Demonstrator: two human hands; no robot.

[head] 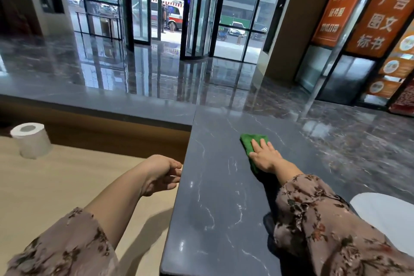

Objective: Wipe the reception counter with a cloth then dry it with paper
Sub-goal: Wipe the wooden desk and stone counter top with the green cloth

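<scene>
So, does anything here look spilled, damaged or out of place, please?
Nothing stands out: the green cloth lies under the right hand on the counter, and the paper roll stands upright on the lower desk.

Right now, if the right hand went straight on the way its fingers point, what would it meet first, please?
The way looks free: the right hand, pressing the green cloth, points along bare dark counter, so it would probably reach only the counter's far edge.

A green cloth (249, 141) lies on the dark counter (215, 186), a paper roll (31, 141) on the beige desk (67, 175).
</scene>
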